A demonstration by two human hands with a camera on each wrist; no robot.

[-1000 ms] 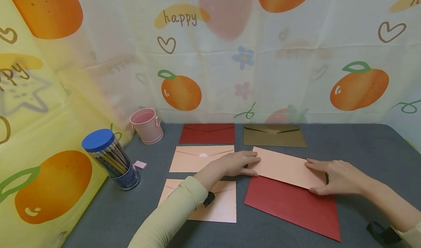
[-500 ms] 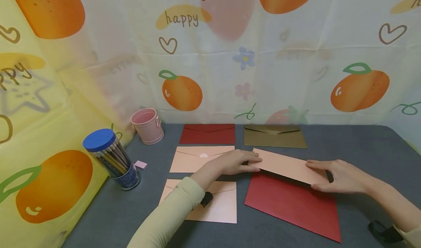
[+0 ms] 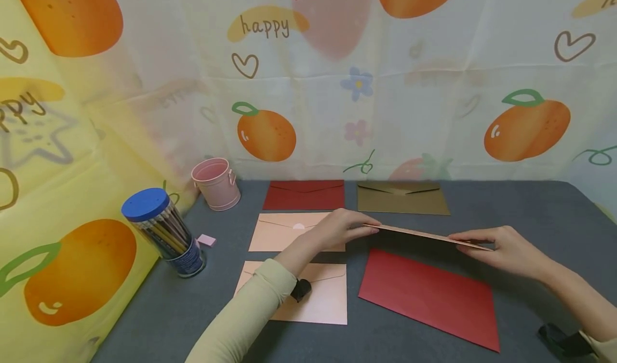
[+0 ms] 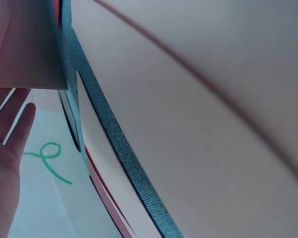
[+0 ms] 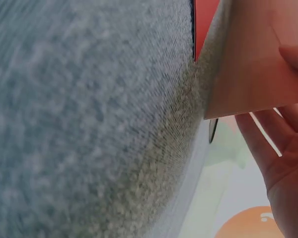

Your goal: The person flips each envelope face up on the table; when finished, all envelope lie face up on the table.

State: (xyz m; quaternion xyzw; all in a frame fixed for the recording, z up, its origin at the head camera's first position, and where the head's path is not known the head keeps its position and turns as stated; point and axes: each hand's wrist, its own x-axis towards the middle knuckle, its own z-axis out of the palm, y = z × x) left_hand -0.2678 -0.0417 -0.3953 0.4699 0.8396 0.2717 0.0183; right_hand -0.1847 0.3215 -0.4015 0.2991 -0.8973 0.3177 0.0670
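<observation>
A peach envelope [image 3: 414,232] is held up nearly edge-on to the head view, its right end tipped slightly lower. My left hand [image 3: 339,228] pinches its left end between thumb and fingers. At the opposite end, my right hand [image 3: 506,249] grips it the same way, with the thumb beneath. Both wrist views show the fingers behind the envelope [image 5: 258,64] and its flat underside facing the camera. Below it on the dark grey table lies a larger red envelope [image 3: 429,299], set at a slant.
Left of the red envelope lie two peach envelopes [image 3: 332,299], partly covered by the left arm. Behind them are a small red envelope [image 3: 303,196] and an olive envelope [image 3: 402,198]. A pink bucket [image 3: 216,185], a blue-lidded pencil jar [image 3: 166,234] and an eraser [image 3: 206,240] stand left.
Both hands have raised the peach envelope off the red one and tilted it, so its broad face turned to a thin edge in the head view. The other envelopes stay put.
</observation>
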